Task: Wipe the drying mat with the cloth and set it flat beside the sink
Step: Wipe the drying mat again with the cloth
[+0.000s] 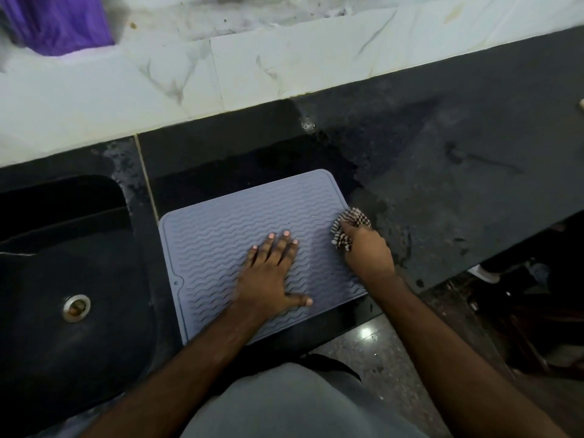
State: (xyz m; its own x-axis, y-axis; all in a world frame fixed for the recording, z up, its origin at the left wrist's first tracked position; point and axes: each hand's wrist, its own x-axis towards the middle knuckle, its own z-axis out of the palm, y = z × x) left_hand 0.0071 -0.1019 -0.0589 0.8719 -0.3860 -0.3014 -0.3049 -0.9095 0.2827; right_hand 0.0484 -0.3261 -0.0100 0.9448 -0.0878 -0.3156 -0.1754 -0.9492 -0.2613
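Head view looks down at two bare arms reaching over a dark counter (pixel 442 172). Nearest is the mat (pixel 221 235). It lies flat on the counter, just beside the sink (pixel 63 279), with its near edge close to the counter's front edge. It is blue-grey with wavy ridges and a raised rim.

I think the mat is light, soft and bendy, like rubber. It would flop if lifted by one corner, so two hands on two edges would be best. The ridges may hold water, and a wet mat could slide on the smooth counter.

The left hand (pixel 271 273) lies flat on the middle of the mat. Its fingers are straight and spread, and it grips nothing. It looks like it is pressing the mat down so it stays put.

The right hand (pixel 366 248) is at the right edge of the mat. Its fingers are curled round the cloth (pixel 347 226), a bunched rag with dark and light checks. The cloth touches the mat near its far right corner.

Farther back the counter looks wet in patches. Behind it is a pale tiled wall (pixel 284 64), and something purple (pixel 60 23) sits at the far left.
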